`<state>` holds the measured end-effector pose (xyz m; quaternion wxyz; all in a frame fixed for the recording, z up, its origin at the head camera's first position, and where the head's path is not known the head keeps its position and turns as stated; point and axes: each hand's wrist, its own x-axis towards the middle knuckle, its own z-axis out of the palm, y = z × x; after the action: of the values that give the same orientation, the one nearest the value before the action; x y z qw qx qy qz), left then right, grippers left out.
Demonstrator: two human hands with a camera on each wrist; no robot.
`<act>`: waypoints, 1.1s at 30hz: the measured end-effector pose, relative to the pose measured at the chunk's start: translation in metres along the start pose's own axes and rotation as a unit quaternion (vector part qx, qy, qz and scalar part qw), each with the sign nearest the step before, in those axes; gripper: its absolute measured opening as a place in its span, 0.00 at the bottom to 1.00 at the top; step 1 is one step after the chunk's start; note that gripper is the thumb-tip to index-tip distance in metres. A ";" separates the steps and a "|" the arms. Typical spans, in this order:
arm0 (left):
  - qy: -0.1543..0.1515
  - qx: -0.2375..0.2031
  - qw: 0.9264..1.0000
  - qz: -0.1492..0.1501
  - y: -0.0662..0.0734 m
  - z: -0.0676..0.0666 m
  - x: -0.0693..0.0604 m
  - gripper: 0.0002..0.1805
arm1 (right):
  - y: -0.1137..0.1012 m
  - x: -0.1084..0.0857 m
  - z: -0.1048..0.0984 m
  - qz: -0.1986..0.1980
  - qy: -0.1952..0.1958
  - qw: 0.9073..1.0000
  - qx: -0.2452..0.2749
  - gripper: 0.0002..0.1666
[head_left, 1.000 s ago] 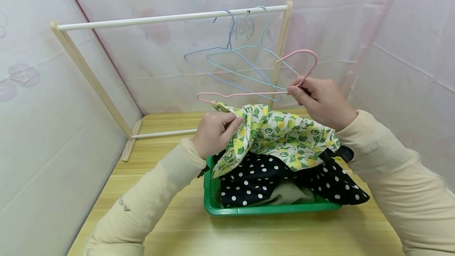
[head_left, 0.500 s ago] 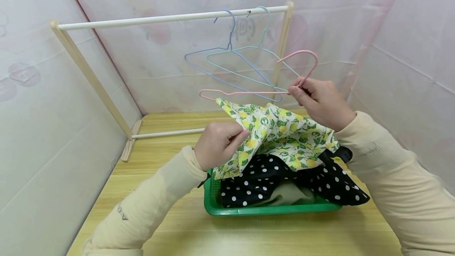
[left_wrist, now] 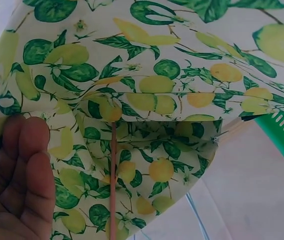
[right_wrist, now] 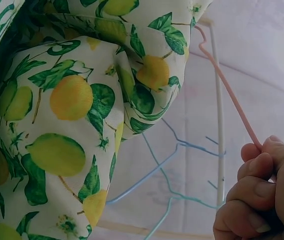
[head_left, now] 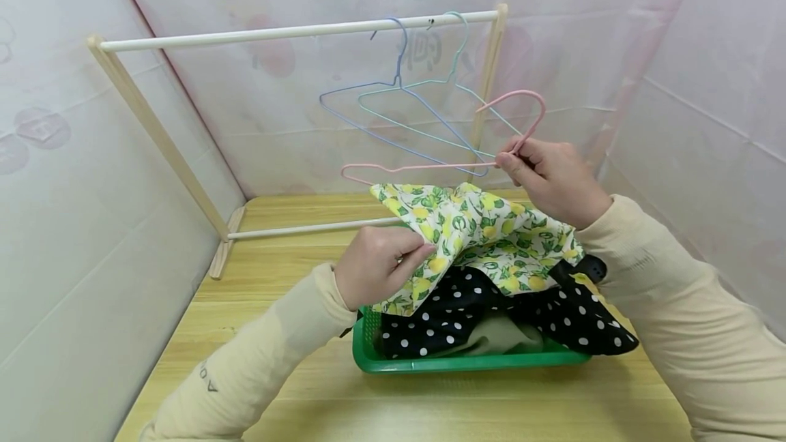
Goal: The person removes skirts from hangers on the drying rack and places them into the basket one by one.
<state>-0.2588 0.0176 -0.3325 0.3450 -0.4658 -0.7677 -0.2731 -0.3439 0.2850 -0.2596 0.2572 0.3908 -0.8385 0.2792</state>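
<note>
A pink wire clothes hanger (head_left: 424,167) is held near the base of its hook by my right hand (head_left: 555,179). My left hand (head_left: 381,266) pinches the edge of a lemon-print garment (head_left: 491,220), white with yellow lemons and green leaves. One corner of the cloth hangs at the hanger's left end. In the left wrist view, the pink hanger (left_wrist: 113,175) passes behind a fold of the garment (left_wrist: 154,85). The right wrist view shows the fingers (right_wrist: 256,192) round the hanger (right_wrist: 235,106), with cloth at its far end. The hanger's right arm is hidden.
Below the hands, a green basket (head_left: 485,364) holds a black polka-dot cloth (head_left: 424,329) and an olive cloth (head_left: 500,334). Behind stands a rack with a white rail (head_left: 258,34), wooden posts, a blue hanger (head_left: 362,87) and a mint hanger (head_left: 457,53).
My left hand has moved down and slightly right, drawing the garment's edge with it, so the cloth's left part is spread flatter. The pink hanger has dipped slightly in my right hand.
</note>
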 end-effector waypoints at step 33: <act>-0.003 -0.021 0.999 0.046 0.038 -0.012 -0.029 0.22 | 0.012 -0.004 0.001 0.027 0.007 1.000 0.001 0.09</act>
<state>-0.2117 0.0088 -0.3439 0.3453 -0.5082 -0.7407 -0.2717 -0.3510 0.2926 -0.2663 0.2552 0.3662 -0.8468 0.2894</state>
